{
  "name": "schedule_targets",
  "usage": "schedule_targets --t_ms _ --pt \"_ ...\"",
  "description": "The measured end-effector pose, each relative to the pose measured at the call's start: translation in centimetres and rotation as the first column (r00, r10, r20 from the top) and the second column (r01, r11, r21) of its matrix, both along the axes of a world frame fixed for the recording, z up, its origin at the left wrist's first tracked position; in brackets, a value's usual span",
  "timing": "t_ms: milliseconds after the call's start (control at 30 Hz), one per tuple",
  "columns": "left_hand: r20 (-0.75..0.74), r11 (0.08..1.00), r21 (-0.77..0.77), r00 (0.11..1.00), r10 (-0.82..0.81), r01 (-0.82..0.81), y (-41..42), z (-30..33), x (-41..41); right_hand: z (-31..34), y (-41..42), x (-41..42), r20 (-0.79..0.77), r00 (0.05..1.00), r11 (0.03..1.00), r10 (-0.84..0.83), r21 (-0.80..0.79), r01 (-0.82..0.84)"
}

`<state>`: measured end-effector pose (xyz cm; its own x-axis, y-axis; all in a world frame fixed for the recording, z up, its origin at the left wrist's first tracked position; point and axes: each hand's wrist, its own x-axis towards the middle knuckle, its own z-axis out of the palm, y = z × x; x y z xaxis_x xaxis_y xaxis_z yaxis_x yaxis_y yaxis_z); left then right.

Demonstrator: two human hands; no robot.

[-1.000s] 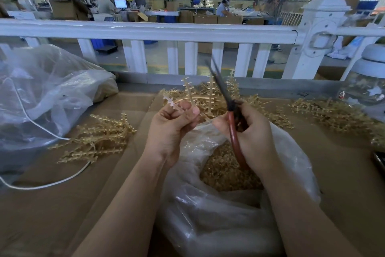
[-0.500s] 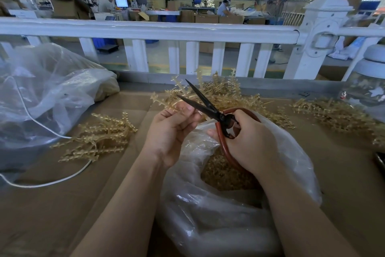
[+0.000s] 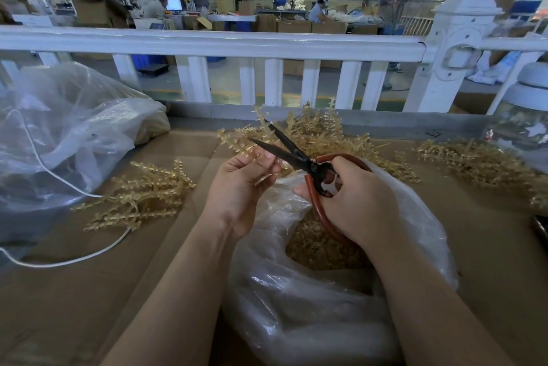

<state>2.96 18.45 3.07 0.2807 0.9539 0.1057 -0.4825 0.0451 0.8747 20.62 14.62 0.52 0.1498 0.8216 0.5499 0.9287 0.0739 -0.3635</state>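
My left hand [image 3: 240, 185] pinches a golden plastic sprig [image 3: 237, 140] by its stem, just above an open clear plastic bag [image 3: 296, 306] that holds small golden cut pieces [image 3: 314, 244]. My right hand [image 3: 355, 202] grips black scissors with red-brown looped handles [image 3: 296, 155]. The blades are spread apart and point up and left, with the sprig's stem between them next to my left fingertips.
Cardboard [image 3: 74, 291] covers the bench. Loose golden sprigs lie in a pile at the left [image 3: 139, 196], a heap behind my hands [image 3: 320, 131] and another at the right [image 3: 474, 161]. A large plastic bag [image 3: 59, 134] with a white cord [image 3: 59, 262] sits left. A white railing [image 3: 207, 42] runs behind.
The scissors swung down from pointing upright to pointing left, and their blades came apart around the sprig. My left hand turned the sprig slightly toward the blades.
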Motion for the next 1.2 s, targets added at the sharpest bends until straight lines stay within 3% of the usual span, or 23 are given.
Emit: schedule_targets --t_ms 233,533,767,1200 --pt "0.003 0.999 -0.031 0.999 0.034 -0.034 0.07 -0.03 0.09 0.22 -0.28 -0.17 0.026 1.000 0.999 -0.015 0.044 0.014" --pt "-0.087 0.975 0.156 0.982 0.170 -0.155 0.32 -0.16 0.15 0.49 -0.59 -0.33 0.010 1.000 0.999 0.013 0.035 -0.014" --pt "-0.122 0.950 0.269 0.973 0.198 -0.160 -0.02 -0.17 0.20 0.60 -0.74 -0.46 0.007 1.000 0.998 0.029 0.050 -0.030" --pt "-0.080 0.961 0.228 0.981 0.179 -0.157 0.01 -0.19 0.40 0.26 -0.46 -0.50 0.039 0.999 0.993 -0.020 0.119 0.015"
